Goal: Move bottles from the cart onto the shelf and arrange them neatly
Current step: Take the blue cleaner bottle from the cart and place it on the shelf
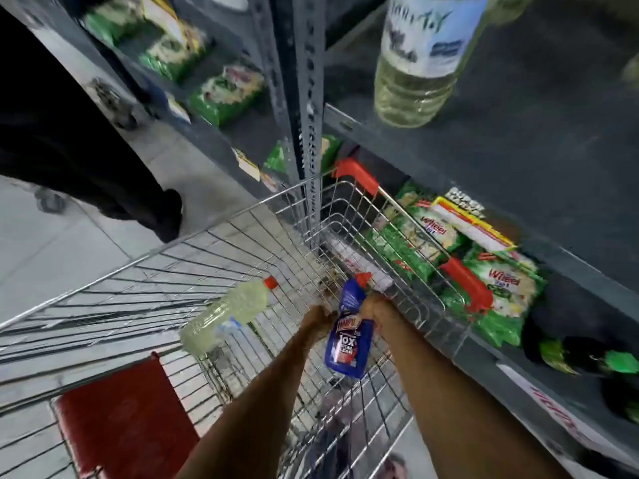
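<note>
Holding the blue bottle [349, 335] low inside the wire cart [242, 243], the left hand [320, 314] and right hand [375, 307] pinch its neck from either side, each grip closed on it just below the red cap. Risk, as judged: so narrow a hold may let the heavy body swing and strike the cart rim during the lift to the shelf [539, 160] at far right. A pale bottle [224, 311] lies on its side to the left and could roll if the cart is jolted.
</note>
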{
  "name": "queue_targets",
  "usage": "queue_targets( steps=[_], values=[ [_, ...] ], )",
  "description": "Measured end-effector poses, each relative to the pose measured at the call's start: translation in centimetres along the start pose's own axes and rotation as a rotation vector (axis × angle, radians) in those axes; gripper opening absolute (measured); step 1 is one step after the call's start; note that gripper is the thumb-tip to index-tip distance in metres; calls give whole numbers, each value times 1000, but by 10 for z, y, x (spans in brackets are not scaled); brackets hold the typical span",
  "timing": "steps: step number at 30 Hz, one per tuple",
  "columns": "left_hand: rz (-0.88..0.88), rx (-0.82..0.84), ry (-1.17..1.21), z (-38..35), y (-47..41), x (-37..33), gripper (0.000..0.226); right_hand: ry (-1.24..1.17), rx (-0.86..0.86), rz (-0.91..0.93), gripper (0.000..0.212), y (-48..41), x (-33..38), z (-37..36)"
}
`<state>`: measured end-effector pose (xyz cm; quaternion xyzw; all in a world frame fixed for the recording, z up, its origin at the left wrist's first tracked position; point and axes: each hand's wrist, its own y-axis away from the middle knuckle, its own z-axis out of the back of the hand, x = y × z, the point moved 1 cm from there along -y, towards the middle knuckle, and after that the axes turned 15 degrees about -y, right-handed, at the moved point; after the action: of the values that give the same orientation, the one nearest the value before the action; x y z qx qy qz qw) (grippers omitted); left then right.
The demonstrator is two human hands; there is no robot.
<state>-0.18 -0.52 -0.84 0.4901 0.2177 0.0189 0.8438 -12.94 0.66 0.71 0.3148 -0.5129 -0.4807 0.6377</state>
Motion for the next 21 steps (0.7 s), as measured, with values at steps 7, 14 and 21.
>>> queue_targets(
  steps=[7,14,21],
  values=[
    [77,100,318,-20,-19,16,29,-23,-17,-124,22,-5,-10,-6],
    [46,100,500,-6,9,17,35,-163,15,-167,22,21,5,1],
    [-120,-86,652,40,97,-33,29,-104,-36,251,25,97,27,42]
  ],
)
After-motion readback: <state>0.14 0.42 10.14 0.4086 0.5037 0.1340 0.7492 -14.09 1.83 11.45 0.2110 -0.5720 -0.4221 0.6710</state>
